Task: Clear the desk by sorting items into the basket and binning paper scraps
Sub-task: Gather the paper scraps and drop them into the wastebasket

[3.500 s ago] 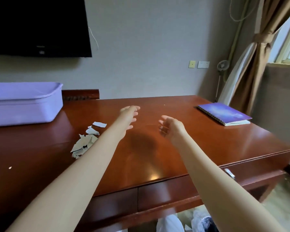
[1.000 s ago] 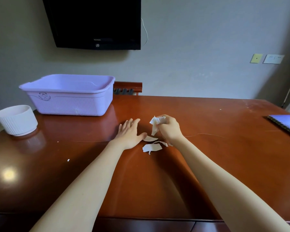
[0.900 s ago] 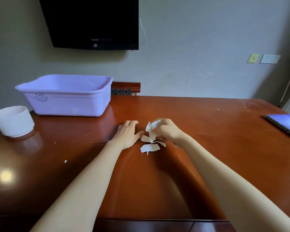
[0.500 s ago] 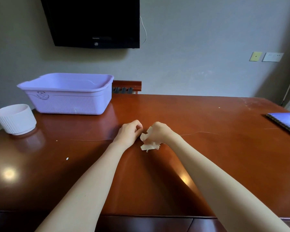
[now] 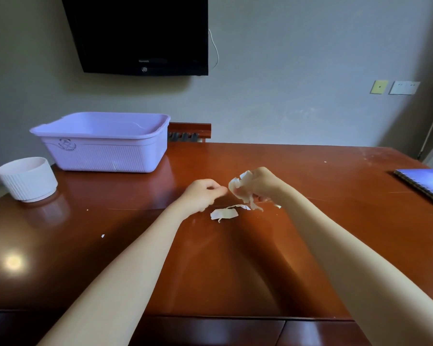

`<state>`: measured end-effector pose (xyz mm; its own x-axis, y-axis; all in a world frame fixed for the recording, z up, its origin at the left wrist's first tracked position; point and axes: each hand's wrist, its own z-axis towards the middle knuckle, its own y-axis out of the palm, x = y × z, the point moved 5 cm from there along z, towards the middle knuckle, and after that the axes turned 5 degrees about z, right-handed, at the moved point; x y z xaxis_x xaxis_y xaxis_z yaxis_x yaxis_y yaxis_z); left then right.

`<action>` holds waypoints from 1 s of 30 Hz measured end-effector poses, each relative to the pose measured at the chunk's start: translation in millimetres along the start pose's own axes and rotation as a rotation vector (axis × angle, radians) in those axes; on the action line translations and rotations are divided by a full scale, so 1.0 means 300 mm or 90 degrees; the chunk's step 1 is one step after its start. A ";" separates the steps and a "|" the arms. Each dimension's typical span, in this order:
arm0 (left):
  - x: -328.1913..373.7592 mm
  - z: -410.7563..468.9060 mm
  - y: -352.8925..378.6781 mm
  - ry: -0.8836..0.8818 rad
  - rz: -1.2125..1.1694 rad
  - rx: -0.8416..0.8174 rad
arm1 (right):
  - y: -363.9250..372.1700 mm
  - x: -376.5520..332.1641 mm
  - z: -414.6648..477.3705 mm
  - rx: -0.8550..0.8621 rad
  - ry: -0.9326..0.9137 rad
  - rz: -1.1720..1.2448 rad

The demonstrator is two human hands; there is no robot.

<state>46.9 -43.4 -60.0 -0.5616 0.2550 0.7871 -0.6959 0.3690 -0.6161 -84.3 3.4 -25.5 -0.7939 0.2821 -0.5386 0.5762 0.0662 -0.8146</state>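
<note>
My right hand (image 5: 261, 186) holds a crumpled bunch of white paper scraps (image 5: 240, 187) just above the middle of the brown desk (image 5: 210, 265). Loose paper scraps (image 5: 224, 213) lie flat on the wood right below it. My left hand (image 5: 201, 194) hovers beside them with its fingers curled in and nothing visible in it. A lilac plastic basket (image 5: 105, 142) stands at the back left of the desk. At the far left sits a white ribbed round bin (image 5: 26, 178).
A purple spiral notebook (image 5: 425, 183) lies at the desk's right edge. Tiny white paper specks (image 5: 102, 236) dot the left half of the desk. A black TV (image 5: 140, 33) hangs on the wall behind; a chair back (image 5: 189, 132) shows behind the desk.
My right hand has lifted off the desk with the bunched scraps. My left hand has closed its fingers and drawn slightly away. At least one scrap stays on the wood.
</note>
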 end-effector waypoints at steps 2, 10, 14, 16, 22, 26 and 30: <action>0.034 -0.015 0.038 0.059 0.179 -0.098 | 0.015 0.018 -0.021 -0.057 0.014 -0.058; 0.052 -0.010 0.072 0.010 0.302 -0.121 | 0.069 0.035 -0.005 -0.033 0.011 -0.121; 0.043 -0.002 0.075 -0.029 0.311 -0.104 | 0.066 0.050 -0.019 -0.013 0.017 -0.065; 0.039 -0.001 0.069 -0.034 0.305 -0.094 | 0.062 0.051 -0.019 -0.003 -0.004 -0.055; 0.050 -0.007 0.068 0.037 0.305 -0.077 | 0.021 0.087 0.009 0.079 0.008 0.116; 0.043 -0.007 0.062 0.078 0.206 -0.061 | -0.008 0.095 -0.023 0.066 -0.014 0.228; 0.058 -0.016 0.033 0.074 0.140 -0.043 | -0.024 0.124 -0.039 0.088 0.014 0.346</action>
<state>32.4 -31.1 -52.3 -0.6381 0.4361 0.6345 -0.5285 0.3513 -0.7729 -115.7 24.5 -37.2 -0.3846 0.2609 -0.8854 0.8695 -0.2195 -0.4424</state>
